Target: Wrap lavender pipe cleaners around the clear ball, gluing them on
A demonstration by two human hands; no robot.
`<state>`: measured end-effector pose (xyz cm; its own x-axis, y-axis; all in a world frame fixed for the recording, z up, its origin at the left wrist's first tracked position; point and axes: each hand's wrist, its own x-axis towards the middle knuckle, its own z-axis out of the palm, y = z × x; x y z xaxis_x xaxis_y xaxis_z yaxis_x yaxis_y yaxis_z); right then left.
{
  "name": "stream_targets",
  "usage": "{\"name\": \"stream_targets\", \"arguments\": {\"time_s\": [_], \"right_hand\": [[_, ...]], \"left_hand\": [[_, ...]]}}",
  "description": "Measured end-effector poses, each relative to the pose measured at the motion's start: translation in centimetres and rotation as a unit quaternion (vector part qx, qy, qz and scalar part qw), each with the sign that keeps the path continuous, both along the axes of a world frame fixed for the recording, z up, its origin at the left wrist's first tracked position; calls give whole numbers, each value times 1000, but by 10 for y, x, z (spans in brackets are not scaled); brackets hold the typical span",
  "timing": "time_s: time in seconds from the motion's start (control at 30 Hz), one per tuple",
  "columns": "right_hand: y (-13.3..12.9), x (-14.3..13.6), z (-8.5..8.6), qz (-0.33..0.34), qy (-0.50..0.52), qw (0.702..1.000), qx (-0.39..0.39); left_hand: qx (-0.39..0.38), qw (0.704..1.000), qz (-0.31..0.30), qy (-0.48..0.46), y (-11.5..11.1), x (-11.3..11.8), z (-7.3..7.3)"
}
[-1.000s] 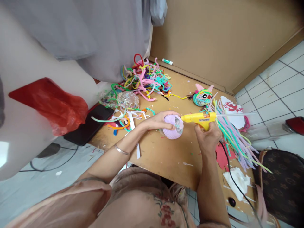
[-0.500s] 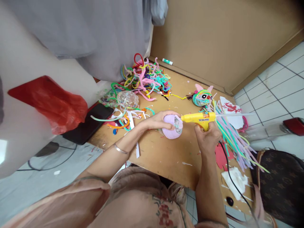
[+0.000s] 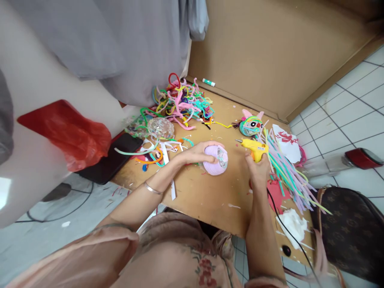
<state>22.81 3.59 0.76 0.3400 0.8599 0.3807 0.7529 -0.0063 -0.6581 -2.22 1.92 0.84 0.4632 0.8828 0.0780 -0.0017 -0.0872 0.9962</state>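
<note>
My left hand (image 3: 207,152) is wrapped round a lilac ball (image 3: 216,162), which looks wound with pipe cleaners and has a clear, shiny patch at its right end. In my right hand (image 3: 258,166) is a yellow hot glue gun (image 3: 253,149), its nozzle aimed left and a gap away from the ball. The gun's black cord (image 3: 289,232) runs down to the lower right. Beyond the gun sits a finished-looking animal head (image 3: 250,126) with pink ears, round eyes and a red nose.
A tangle of coloured pipe cleaners (image 3: 183,102) lies at the back, with a clear faceted ball (image 3: 161,128) beside it. Straight pipe cleaners (image 3: 288,172), crumpled white tissue (image 3: 292,225) and a brown bag (image 3: 348,236) are on the right. A glue stick (image 3: 209,82) lies near the panel.
The glue gun has pulled back from the ball's end, its nozzle lifting up and away to the right. My left hand still holds the ball in nearly the same place.
</note>
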Motion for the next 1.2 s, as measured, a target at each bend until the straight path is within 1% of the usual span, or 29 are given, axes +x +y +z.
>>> {"name": "stream_targets", "arguments": {"time_s": [0.07,0.13,0.2,0.27,0.33,0.4,0.43,0.5,0.57,0.6,0.67,0.73,0.77,0.83,0.9,1.03,1.2], "right_hand": [[6,7,-8,-21,-3,999,-40],[9,12,-17,-32,-53,995,-82],[10,14,-24,-45,-112,987,-106],[9,13,-29,-64,-136,983,-108],[5,11,-30,-81,-141,981,-106],[-2,7,-26,-88,-159,979,-95],[-7,4,-22,-83,-167,979,-76],[-22,-3,-12,-44,-159,986,-2],[-41,-14,2,41,-87,991,89],[-51,-20,9,87,-34,989,114],[-69,-35,22,166,48,975,139],[-81,-50,32,225,46,962,146],[-84,-56,35,242,39,959,146],[-84,-64,39,261,21,954,143],[-79,-68,39,272,7,952,138],[-68,-65,33,284,-3,951,124],[-64,-58,24,284,17,953,101]], "left_hand": [[1,1000,1,5,0,-1,0],[5,1000,4,19,0,-1,0],[12,999,9,34,0,-1,0],[19,999,10,40,0,-1,0],[21,999,9,42,0,0,-1],[19,999,9,46,0,1,-2],[19,999,10,47,0,2,-2],[20,999,8,45,0,3,-3],[28,998,4,48,-1,5,-3],[34,998,4,53,-1,5,-2],[51,996,10,67,-2,6,-1],[68,995,19,76,-4,6,0],[75,994,22,76,-4,7,0],[84,993,23,75,-5,7,0],[88,993,22,76,-5,7,-1],[94,991,23,88,-3,7,-3],[87,992,10,86,-2,4,-1]]}}
